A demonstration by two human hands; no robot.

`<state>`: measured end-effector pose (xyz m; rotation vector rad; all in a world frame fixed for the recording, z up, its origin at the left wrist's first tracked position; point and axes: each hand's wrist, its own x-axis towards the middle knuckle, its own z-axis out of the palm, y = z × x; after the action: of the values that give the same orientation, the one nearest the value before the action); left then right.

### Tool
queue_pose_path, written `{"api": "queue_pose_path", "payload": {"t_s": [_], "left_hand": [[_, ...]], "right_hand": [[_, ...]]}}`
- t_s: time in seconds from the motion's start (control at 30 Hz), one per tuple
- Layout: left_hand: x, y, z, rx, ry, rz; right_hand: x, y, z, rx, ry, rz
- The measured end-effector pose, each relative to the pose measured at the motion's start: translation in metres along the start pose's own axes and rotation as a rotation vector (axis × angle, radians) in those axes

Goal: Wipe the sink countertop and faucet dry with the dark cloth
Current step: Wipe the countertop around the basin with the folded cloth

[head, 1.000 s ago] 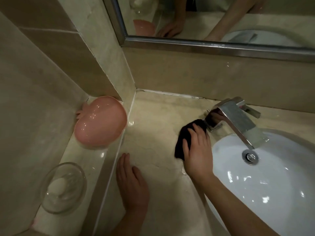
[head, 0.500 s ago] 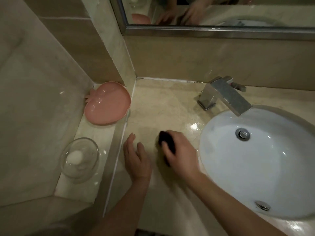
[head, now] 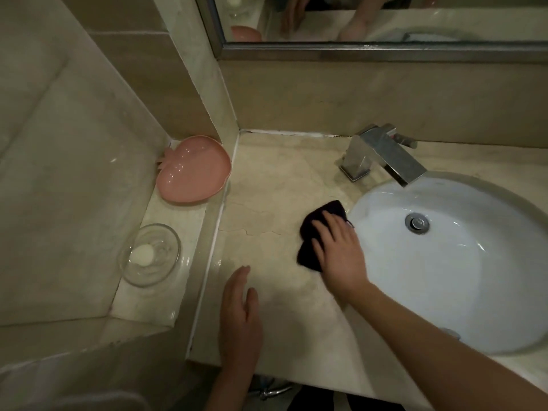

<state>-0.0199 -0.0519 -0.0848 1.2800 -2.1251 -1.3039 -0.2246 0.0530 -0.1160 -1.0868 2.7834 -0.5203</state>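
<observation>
While soap point(head: 144, 254) sits in glass dish point(head: 149, 255), pink dish point(head: 194, 170)

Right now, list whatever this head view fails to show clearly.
- Dark cloth: partly covered by the right hand, so its full extent is hidden.
- White oval sink basin: near rim behind the right forearm, far side cut off by the frame edge.
- Small white object in the clear glass bowl: too small to identify.
</observation>
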Motion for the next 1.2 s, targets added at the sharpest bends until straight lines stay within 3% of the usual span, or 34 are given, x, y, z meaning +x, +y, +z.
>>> {"api": "queue_pose_path", "payload": {"t_s": [0.13,0.27,0.4,0.5,0.6,0.77,1.0,1.2], "left_hand": [[-0.023,-0.003,-0.002,0.026,-0.027,-0.008],[-0.040,-0.013,-0.018,0.020,0.030,-0.044],[-0.058,-0.031,-0.036,-0.045,0.244,-0.148],[-0.064,-0.030,-0.048,-0.136,0.329,-0.316],[-0.065,-0.031,-0.056,-0.142,0.328,-0.342],[-0.070,-0.030,-0.057,-0.009,0.201,-0.299],[-0.095,-0.009,-0.002,0.081,-0.163,-0.063],[-0.128,0.022,0.046,0.038,-0.338,0.047]], "right_hand": [[-0.014,0.024,-0.028,-0.074,-0.059,0.035],[-0.025,-0.015,-0.045,0.205,0.014,0.183],[-0.047,-0.109,-0.025,0.398,-0.053,-0.077],[-0.077,-0.169,0.024,0.239,-0.105,-0.240],[-0.105,-0.189,0.065,0.109,-0.150,-0.338],[-0.118,-0.155,0.058,0.066,-0.202,-0.329],[-0.154,-0.040,0.013,0.031,-0.089,-0.178],[-0.176,0.059,-0.032,-0.023,-0.091,-0.019]]}}
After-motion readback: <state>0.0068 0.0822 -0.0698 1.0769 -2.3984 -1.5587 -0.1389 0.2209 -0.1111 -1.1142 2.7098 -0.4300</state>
